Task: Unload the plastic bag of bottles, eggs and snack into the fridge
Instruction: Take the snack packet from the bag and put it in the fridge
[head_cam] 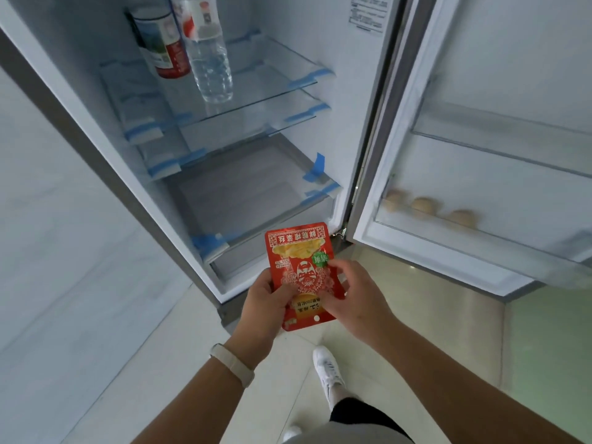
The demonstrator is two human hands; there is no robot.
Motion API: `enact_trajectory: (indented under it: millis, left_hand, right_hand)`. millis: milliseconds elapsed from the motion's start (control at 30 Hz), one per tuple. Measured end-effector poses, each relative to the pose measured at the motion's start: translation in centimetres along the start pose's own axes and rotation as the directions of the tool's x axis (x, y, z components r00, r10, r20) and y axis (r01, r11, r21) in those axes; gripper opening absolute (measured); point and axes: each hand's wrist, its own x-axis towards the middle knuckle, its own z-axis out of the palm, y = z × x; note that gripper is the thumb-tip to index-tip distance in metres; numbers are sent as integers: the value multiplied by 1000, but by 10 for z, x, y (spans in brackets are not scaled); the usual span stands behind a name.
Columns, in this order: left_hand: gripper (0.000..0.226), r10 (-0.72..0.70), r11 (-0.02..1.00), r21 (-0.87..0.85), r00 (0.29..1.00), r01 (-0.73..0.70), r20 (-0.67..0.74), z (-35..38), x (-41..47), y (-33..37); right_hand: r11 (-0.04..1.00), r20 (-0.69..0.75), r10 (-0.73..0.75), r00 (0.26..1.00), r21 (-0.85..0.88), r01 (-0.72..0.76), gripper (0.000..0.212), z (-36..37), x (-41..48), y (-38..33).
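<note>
A red snack packet (299, 251) is held flat in front of the open fridge (224, 200), below its lowest shelf. My left hand (266, 304) grips the packet's left edge and my right hand (350, 291) pinches its right side. On the top glass shelf (266, 100) stand a clear water bottle (208, 56) and a red-labelled bottle (161, 43). Three eggs (424, 206) lie in the lower door rack (480, 238). No plastic bag is in view.
The fridge door (499, 91) stands open to the right, with an upper door rack (512, 145) above the eggs. Blue tape strips sit on the shelf edges. A bottom drawer (250, 193) lies under the shelves. My white shoe (328, 370) is on the tiled floor.
</note>
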Motion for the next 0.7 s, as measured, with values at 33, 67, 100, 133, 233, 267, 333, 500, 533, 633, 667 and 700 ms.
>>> enact_trajectory:
  millis: [33, 67, 100, 133, 233, 267, 333, 500, 533, 633, 667, 700]
  left_hand:
    - [21, -7, 1000, -1, 1000, 7, -23, -1, 9, 3]
    - [21, -16, 1000, -5, 999, 16, -46, -2, 19, 7]
    - [20, -28, 1000, -14, 997, 27, -70, -2, 29, 11]
    - [19, -43, 999, -24, 994, 40, -98, -2, 39, 15]
    - [15, -74, 997, -31, 981, 69, -181, 2, 67, 30]
    - [14, -79, 997, -29, 975, 75, -207, 4, 75, 34]
    - [15, -82, 997, -13, 962, 81, -260, 7, 92, 42]
    - [27, -6, 995, 88, 920, 44, -391, 8, 127, 52]
    - [27, 8, 995, 94, 912, 33, -410, 7, 132, 53]
    - [19, 19, 996, 85, 892, 22, -451, 5, 141, 56]
    - [19, 14, 996, 87, 887, 30, -462, 4, 144, 58]
    - [20, 11, 995, 94, 880, 38, -474, 2, 149, 60]
  right_hand:
    - [1000, 23, -8, 1000, 9, 8, 53, 2, 14, 1]
    - [1000, 48, -16, 999, 19, 15, 53, 3, 29, 1]
    - [999, 74, -27, 997, 23, 25, 54, 4, 44, 1]
    - [999, 99, -40, 994, 20, 38, 54, 4, 58, 1]
    - [996, 170, -89, 982, 33, 84, 56, 4, 100, 1]
    - [994, 190, -105, 976, 35, 100, 57, 4, 114, 1]
    - [991, 218, -137, 966, 39, 132, 58, 2, 141, 0]
    - [973, 284, -231, 931, 49, 227, 56, 5, 195, -2]
    - [967, 295, -255, 921, 54, 250, 56, 8, 204, -2]
    - [958, 341, -285, 896, 59, 282, 54, 18, 223, -3]
    - [956, 348, -290, 891, 63, 287, 53, 21, 228, -4]
    - [953, 351, -299, 887, 57, 298, 53, 25, 232, -4]
